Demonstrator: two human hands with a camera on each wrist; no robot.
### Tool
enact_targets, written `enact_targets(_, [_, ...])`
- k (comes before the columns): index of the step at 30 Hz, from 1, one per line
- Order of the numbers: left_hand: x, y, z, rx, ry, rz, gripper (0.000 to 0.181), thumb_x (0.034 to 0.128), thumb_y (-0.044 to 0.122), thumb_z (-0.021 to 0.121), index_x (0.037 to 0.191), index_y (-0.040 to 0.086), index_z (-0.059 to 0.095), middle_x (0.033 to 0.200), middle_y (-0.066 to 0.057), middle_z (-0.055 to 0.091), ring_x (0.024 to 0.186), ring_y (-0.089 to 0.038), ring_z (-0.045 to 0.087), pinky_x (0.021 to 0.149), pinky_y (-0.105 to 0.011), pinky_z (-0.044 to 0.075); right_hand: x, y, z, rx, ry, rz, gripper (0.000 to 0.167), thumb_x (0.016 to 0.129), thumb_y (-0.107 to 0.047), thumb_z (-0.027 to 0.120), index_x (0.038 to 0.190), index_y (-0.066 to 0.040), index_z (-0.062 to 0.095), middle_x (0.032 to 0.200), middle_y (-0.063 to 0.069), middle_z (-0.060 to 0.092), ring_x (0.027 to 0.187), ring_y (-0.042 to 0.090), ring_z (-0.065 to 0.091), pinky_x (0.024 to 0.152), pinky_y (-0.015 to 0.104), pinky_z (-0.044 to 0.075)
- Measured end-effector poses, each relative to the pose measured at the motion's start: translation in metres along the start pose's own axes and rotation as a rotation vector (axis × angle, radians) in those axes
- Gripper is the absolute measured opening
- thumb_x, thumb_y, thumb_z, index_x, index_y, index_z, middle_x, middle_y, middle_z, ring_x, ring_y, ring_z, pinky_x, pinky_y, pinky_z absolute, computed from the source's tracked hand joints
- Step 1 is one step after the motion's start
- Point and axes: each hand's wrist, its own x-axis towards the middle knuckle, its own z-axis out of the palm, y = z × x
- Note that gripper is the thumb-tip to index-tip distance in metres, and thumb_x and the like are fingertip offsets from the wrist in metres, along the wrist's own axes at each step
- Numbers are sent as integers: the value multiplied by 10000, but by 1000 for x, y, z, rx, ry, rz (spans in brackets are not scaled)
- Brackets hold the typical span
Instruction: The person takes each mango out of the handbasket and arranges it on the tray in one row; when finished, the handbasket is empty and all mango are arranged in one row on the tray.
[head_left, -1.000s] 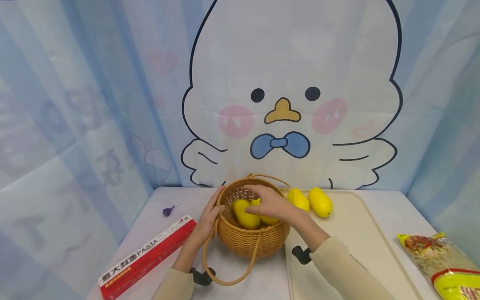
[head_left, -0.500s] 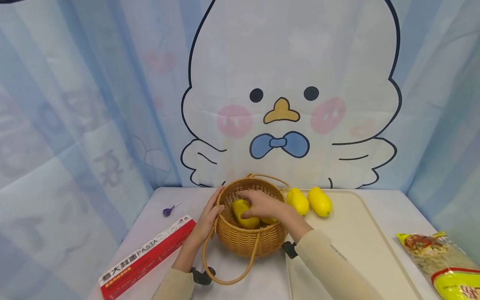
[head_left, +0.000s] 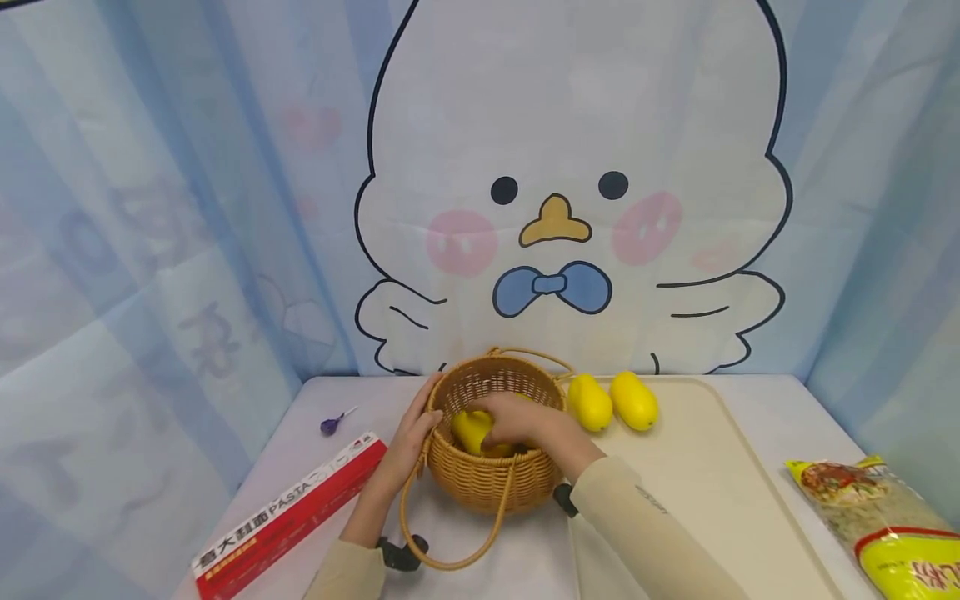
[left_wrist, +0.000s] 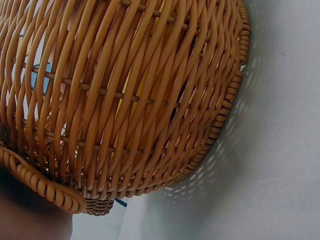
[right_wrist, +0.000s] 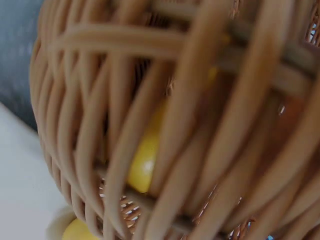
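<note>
A wicker basket (head_left: 491, 483) stands on the table with yellow fruit (head_left: 471, 429) inside, and its weave fills most of the left wrist view. My left hand (head_left: 408, 437) grips the basket's left rim, thumb over the edge. Inside the basket my right hand (head_left: 517, 419) has its fingers curled around a yellow fruit, their tips partly hidden. Through the weave in the right wrist view a yellow fruit (right_wrist: 145, 162) shows.
Two yellow fruits (head_left: 634, 402) lie at the back of a cream tray (head_left: 690, 475) right of the basket. A red pasta box (head_left: 292, 517) and a purple lollipop (head_left: 330, 425) lie at left. A noodle packet (head_left: 873, 517) lies far right.
My right hand has moved down and slightly left, deeper into the basket, and has closed on a fruit. My left hand keeps its hold on the rim. The head view has shifted slightly.
</note>
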Motion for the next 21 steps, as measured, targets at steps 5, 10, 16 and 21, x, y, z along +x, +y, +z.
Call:
enact_targets(5, [1, -1, -1, 1, 1, 3, 544, 1018, 293, 389, 1503, 501, 259, 1628, 157, 228, 1533, -228, 207, 1225, -603, 181, 2, -2, 1, 1, -53, 18, 617, 833, -214, 774, 1413, -220, 563, 1468, 4, 548, 1362, 258, 494, 1153, 477, 397])
enact_targets(10, [0, -3, -2, -8, 4, 3, 544, 1021, 293, 384, 1507, 497, 249, 1632, 148, 223, 1533, -241, 209, 1218, -619, 182, 3, -2, 0, 12, -68, 16, 617, 832, -239, 781, 1410, -229, 564, 1462, -3, 553, 1353, 250, 500, 1148, 467, 403])
enact_targets(16, [0, -2, -1, -11, -4, 9, 555, 1019, 297, 391, 1526, 466, 243, 1634, 148, 216, 1537, -233, 198, 1221, -613, 178, 0, -3, -2, 58, -89, 33, 662, 837, -215, 776, 1447, -210, 521, 1488, 17, 527, 1360, 268, 491, 1149, 489, 398])
enact_targets(21, [0, 0, 0, -9, 1, 14, 549, 1019, 284, 395, 1517, 472, 261, 1633, 148, 224, 1538, -221, 191, 1224, -609, 172, -4, -3, -3, 66, -96, 49, 663, 835, -179, 775, 1440, -224, 507, 1475, 33, 532, 1286, 250, 534, 1115, 483, 435])
